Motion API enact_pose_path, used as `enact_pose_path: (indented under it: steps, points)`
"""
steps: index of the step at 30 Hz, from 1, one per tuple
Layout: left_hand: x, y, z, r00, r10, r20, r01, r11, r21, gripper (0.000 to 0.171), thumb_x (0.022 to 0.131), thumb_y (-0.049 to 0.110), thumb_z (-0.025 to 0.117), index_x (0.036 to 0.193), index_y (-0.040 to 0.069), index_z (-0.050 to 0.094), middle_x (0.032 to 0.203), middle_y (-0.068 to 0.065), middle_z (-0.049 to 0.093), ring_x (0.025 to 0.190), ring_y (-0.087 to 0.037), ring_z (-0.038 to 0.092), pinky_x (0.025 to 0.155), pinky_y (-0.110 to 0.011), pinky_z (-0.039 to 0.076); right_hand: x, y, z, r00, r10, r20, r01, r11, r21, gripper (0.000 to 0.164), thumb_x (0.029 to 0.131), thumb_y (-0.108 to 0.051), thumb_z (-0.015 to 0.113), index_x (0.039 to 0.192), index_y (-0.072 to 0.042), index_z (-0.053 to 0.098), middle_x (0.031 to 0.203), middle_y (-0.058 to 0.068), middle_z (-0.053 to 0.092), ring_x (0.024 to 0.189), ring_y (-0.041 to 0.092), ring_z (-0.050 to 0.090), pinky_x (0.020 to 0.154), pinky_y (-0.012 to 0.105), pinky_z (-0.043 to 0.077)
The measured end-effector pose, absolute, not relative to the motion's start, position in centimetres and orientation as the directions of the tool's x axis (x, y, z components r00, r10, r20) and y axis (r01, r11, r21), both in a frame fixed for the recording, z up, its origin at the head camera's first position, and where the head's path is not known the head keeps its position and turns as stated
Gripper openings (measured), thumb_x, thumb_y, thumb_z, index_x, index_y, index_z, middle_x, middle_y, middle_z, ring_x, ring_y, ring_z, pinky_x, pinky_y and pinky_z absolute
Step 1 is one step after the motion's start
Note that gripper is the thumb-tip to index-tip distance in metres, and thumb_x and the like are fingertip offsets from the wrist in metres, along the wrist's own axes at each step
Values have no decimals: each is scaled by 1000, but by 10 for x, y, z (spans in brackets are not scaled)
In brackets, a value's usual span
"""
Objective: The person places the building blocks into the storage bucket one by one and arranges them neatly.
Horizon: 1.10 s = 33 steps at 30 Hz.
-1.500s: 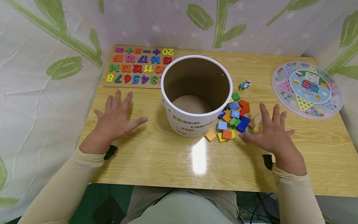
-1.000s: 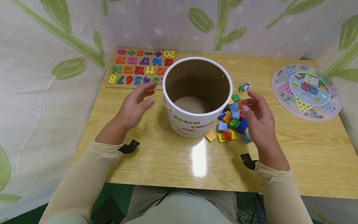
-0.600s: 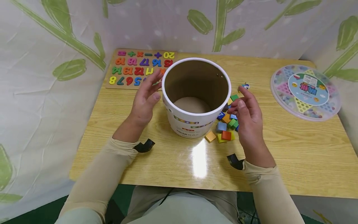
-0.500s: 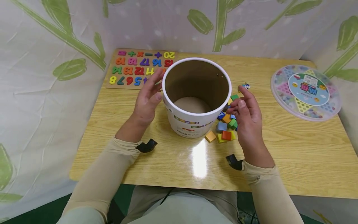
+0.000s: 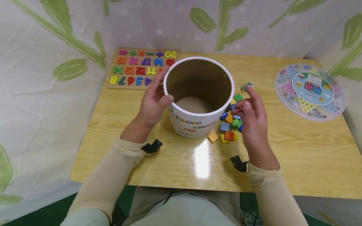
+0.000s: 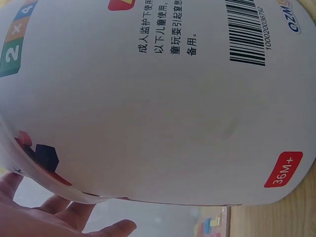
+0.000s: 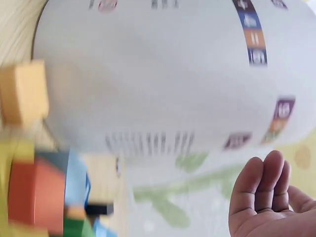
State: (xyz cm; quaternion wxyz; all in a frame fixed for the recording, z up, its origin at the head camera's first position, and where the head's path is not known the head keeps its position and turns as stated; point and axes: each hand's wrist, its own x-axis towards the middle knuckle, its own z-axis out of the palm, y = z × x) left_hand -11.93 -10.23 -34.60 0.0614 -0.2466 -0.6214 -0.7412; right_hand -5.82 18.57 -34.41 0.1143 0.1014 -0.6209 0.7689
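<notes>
From the head, the white bucket (image 5: 192, 128) stands upright and open-topped on the counter (image 5: 175, 166), between the two hands, with loose colored blocks (image 5: 229, 118) crowded just beside its right side. The left hand (image 5: 151, 108) rests its thumb at the near-left rim, its fingers relaxed along the outside rather than clenched. The right hand (image 5: 254, 121) hangs near the blocks, fingers loosely bent and grasping nothing, apart from the bucket. The likeliest trouble is this uneven contact: a shove from the left alone could tip the bucket or slide it into the blocks and scatter them. In the left wrist view the fingers lie about the rim, but how firmly they press cannot be told; the wall looks smooth, so a light hold might slip in a lift. The right wrist view, blurred in part, shows those fingers released beside the bucket's upper wall, the blocks down by its base. Should that hand come in low, it would probably sweep a few blocks aside or trap one against the wall.
</notes>
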Motion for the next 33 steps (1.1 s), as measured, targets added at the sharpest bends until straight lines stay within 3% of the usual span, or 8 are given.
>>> enact_pose_path:
  steps: [10,18,21,26,33]
  points:
    - [-119,-98,-345,-874,203,442,397,-229,889,86,78,51,72,146,14,35,140,-20,37,122,-49,38,95,-44,46,-49,250,-363,-959,232,164,-222,-250,-942,41,99,-13,47,139,-6,43,94,14,51,83,24,55,81,28,51]
    - [-120,-96,-346,-874,192,447,402,-233,886,85,78,52,71,146,14,36,141,-16,39,123,-47,38,96,-44,46,-36,296,-390,-940,330,-90,81,-42,-996,48,96,-27,55,141,-14,42,94,10,51,74,18,54,64,20,51]
    - [-120,-97,-345,-872,191,451,407,-230,884,84,79,51,70,146,14,35,142,-16,38,124,-47,37,96,-45,45,-37,310,-400,-943,272,-193,192,-30,-981,56,95,-29,57,145,-14,36,93,8,54,69,16,56,61,22,52]
    - [-120,-98,-347,-871,184,457,411,-240,880,84,79,50,71,146,14,36,143,-17,37,124,-48,36,97,-47,44,-48,332,-416,-916,68,-395,393,-31,-919,67,96,-30,54,152,-18,19,89,4,66,58,16,59,55,27,53]
    - [-122,-95,-349,-862,181,473,408,-305,861,83,79,44,74,146,13,36,142,-22,36,124,-50,34,97,-43,44,-71,352,-415,-832,-134,-538,529,100,-843,63,101,-24,45,153,-30,9,91,6,68,55,16,53,52,28,49]
